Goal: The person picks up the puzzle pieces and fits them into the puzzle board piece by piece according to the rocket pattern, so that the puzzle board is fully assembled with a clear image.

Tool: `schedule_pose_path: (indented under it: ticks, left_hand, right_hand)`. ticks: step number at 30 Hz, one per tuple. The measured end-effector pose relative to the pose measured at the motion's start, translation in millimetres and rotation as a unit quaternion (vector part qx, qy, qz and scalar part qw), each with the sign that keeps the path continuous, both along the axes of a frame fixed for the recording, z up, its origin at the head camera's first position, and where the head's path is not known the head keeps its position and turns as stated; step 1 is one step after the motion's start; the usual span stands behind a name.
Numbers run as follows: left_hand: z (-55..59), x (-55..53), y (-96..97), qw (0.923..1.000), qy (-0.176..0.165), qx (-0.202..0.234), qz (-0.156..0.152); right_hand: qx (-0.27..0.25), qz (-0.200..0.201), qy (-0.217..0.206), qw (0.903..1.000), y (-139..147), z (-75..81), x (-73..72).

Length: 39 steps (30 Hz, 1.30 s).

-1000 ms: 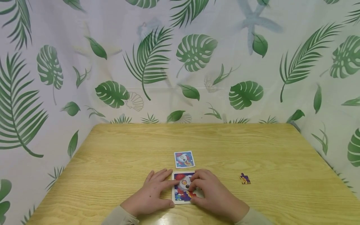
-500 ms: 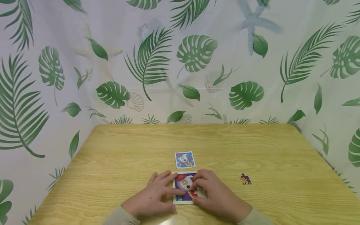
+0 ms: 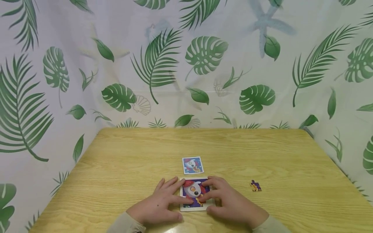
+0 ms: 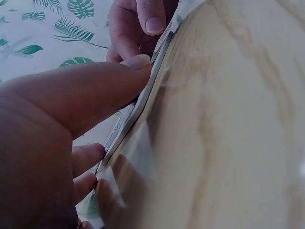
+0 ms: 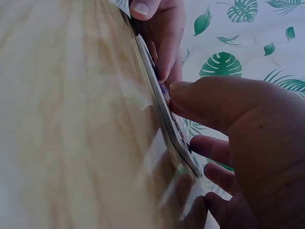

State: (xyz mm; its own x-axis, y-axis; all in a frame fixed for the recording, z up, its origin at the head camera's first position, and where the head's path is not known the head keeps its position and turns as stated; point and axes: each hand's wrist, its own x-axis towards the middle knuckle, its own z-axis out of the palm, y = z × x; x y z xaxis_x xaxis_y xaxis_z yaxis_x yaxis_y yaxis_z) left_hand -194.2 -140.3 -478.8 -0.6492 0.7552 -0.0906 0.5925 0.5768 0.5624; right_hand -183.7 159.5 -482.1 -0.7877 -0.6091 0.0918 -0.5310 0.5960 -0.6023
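A small jigsaw puzzle (image 3: pixel 192 189) in a white-bordered tray lies near the front of the table, its picture a white and red figure on dark purple. Bare white tray shows at its lower right. My left hand (image 3: pixel 158 202) rests at its left side, with the index finger laid straight over the lower left part and the thumb by the front left corner. My right hand (image 3: pixel 230 202) is on the right side, two fingertips touching the pieces and the thumb at the front edge. Both wrist views show the tray (image 4: pixel 128 119) edge-on between fingers and thumbs.
Just behind the puzzle lies a square picture card (image 3: pixel 193 165) with a similar image. One loose puzzle piece (image 3: pixel 255 186), purple and yellow, is to the right on the wooden table (image 3: pixel 140 152). A leaf-print curtain (image 3: pixel 175 64) hangs round the table's back and sides.
My right fingers have loosened from their bunched pose and spread over the puzzle's right side. My left index finger has moved lower on the picture. The loose piece stays put.
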Motion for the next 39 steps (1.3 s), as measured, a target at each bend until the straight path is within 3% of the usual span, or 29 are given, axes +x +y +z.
schedule_pose_path:
  ticks: [10, 19, 24, 31, 39]
  left_hand:
    - [-0.9, 1.1, -3.0, 0.9996, -0.006, 0.004, 0.029]
    - [-6.6, -0.2, 2.3, 0.9983, 0.038, -0.001, 0.044]
    - [-8.9, -1.9, 5.7, 0.9979, 0.046, 0.000, 0.044]
    - [-7.6, -1.3, 4.7, 0.9985, 0.024, 0.003, 0.049]
    - [-5.2, -1.0, 4.2, 0.9986, 0.030, -0.005, 0.044]
  right_hand:
    - [0.003, 0.006, 0.006, 1.0000, -3.3, 0.0, -3.8]
    - [0.012, -0.059, 0.024, 0.9979, 3.5, 3.0, -6.9]
    - [0.013, -0.100, 0.056, 0.9933, 26.5, 7.7, -13.1]
    - [0.021, -0.130, 0.108, 0.9855, 66.8, 10.2, -21.3]
    - [0.023, -0.144, 0.098, 0.9845, 116.8, 12.2, -22.7]
